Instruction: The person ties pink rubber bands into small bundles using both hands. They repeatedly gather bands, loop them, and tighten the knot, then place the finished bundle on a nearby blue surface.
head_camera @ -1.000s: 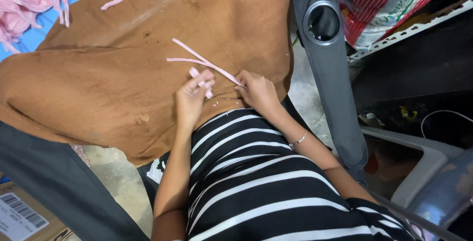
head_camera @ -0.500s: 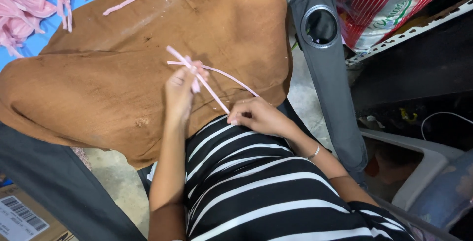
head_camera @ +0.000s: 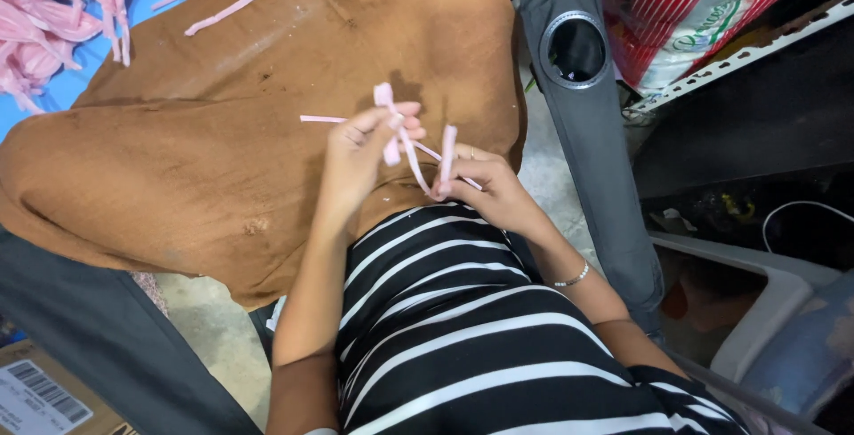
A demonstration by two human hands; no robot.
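My left hand (head_camera: 360, 152) and my right hand (head_camera: 485, 188) are raised together over a brown cloth (head_camera: 222, 132) that covers the work surface. Between them they hold thin pink strips (head_camera: 405, 137), bent into a loop. The left fingers pinch the upper ends of the strips. The right fingers grip the lower bend, with one end sticking up beside them. A further pink strip end pokes out to the left behind my left hand.
A heap of pink strips (head_camera: 53, 17) lies at the far left on a blue sheet (head_camera: 67, 79). A grey folding chair arm with a cup holder (head_camera: 576, 48) stands to the right. A cardboard box (head_camera: 44, 395) sits at bottom left.
Both hands have lifted off the cloth with the pink strips. The strips, flat a second ago, are now bent into a loop between the two hands.
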